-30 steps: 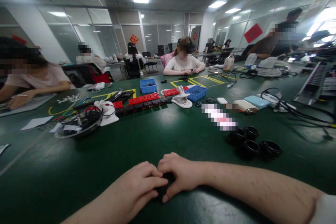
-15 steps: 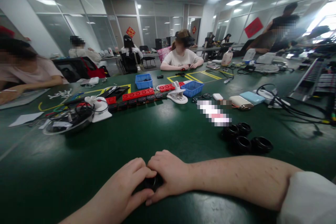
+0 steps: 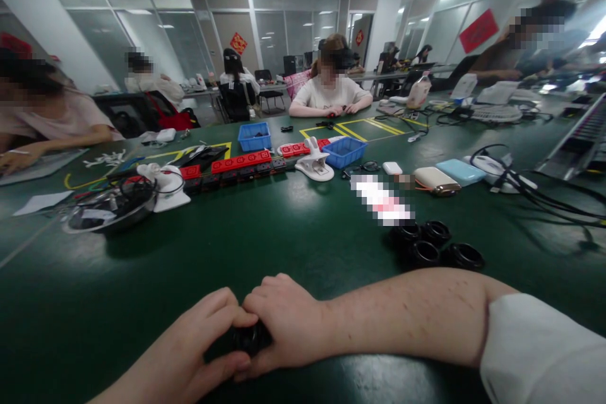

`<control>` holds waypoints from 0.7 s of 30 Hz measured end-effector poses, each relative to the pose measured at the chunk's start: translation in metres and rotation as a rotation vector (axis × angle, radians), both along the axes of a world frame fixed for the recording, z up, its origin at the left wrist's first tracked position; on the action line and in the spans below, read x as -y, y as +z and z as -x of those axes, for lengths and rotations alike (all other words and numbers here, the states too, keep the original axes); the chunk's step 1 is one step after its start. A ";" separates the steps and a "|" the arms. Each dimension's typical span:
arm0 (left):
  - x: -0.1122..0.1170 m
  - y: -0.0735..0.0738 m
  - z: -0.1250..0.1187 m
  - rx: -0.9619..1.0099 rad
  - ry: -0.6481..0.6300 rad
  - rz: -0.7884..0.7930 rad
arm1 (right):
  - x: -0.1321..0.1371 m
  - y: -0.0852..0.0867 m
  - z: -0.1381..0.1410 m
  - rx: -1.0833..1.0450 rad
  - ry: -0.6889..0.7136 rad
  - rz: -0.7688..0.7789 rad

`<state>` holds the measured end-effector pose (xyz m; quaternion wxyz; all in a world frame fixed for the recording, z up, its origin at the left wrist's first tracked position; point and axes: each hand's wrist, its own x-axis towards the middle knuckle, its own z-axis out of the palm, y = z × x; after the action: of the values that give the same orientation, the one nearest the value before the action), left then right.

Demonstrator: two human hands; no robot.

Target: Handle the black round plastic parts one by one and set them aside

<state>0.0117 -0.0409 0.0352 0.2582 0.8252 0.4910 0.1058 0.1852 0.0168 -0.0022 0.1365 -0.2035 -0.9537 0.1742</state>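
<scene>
A small black ring [image 3: 250, 339] was held between two bare hands low over the near part of the dark green tabletop [image 3: 284, 246], its lower part largely hidden by fingers. By the left hand [image 3: 203, 338], the ring was gripped from the left, with the thumb and fingers curved around it; by the right hand [image 3: 288, 322], it was clasped from the other side, the fingers bent over its far edge and the thumb brought in close to the left thumb. Whether the ring was touched to the tabletop could not be told. Four larger black rings [image 3: 436, 243] were grouped to the right, beyond the right forearm, and just behind them a pale item [image 3: 381, 199] was blurred out. Farther back, a row of red and black blocks [image 3: 241, 162] was flanked by a white clip [image 3: 315, 167] and a blue tray [image 3: 345, 153], with a second blue tray [image 3: 254, 137] placed behind. A metal bowl [image 3: 95, 226] filled with dark odds and ends was seen at the left, and a cream case [image 3: 434, 180] and a light blue box [image 3: 461, 172] were set side by side at the right. On the far side, a co-worker [image 3: 329, 91] in a white top was seated, both forearms rested on the tabletop.
</scene>
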 end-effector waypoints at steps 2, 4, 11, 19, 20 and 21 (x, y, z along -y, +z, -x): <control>0.002 0.001 -0.002 -0.009 0.013 0.011 | 0.000 0.001 -0.002 0.005 0.008 0.011; 0.003 0.002 -0.004 -0.022 0.025 0.010 | 0.000 0.002 -0.003 0.001 0.014 0.014; 0.008 0.013 -0.005 -0.020 -0.034 -0.128 | 0.003 0.000 0.001 0.002 -0.010 0.022; 0.008 0.042 0.003 -0.069 -0.309 -0.100 | -0.003 0.017 0.003 0.105 0.144 0.081; 0.007 0.043 0.003 -0.070 -0.317 -0.101 | -0.005 0.019 0.004 0.130 0.169 0.085; 0.006 0.043 0.004 -0.069 -0.321 -0.105 | -0.007 0.020 0.004 0.145 0.187 0.090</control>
<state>0.0080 -0.0467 0.0786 0.2113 0.9085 0.3555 0.0602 0.1811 0.0240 0.0175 0.0411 -0.1316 -0.9671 0.2137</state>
